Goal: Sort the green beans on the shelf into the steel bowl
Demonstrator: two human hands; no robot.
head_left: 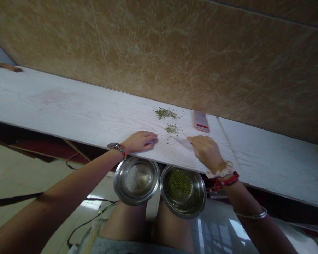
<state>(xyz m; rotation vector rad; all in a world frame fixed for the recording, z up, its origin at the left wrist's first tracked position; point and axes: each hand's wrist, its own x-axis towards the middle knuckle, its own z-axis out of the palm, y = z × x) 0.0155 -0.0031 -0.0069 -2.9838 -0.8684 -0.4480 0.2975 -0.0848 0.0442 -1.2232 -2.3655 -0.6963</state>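
My left hand (141,141) lies on the white tabletop (82,113) with its fingers stretched out, holding nothing. Just right of its fingertips are two loose patches of small green beans, like mung beans: a far patch (165,113) and a nearer, thinner patch (172,129). My right hand (205,150) rests on the other side of the nearer patch, its fingers curled together. A faint pale shape shows by its fingertips; what it is, or whether the fingers hold it, is unclear.
On my lap, against the table edge, sit two metal bowls: the left bowl (117,185) contains white grains, the right bowl (200,203) green beans. A phone (200,121) lies beyond my right hand. A marbled brown wall (159,53) borders the table's back.
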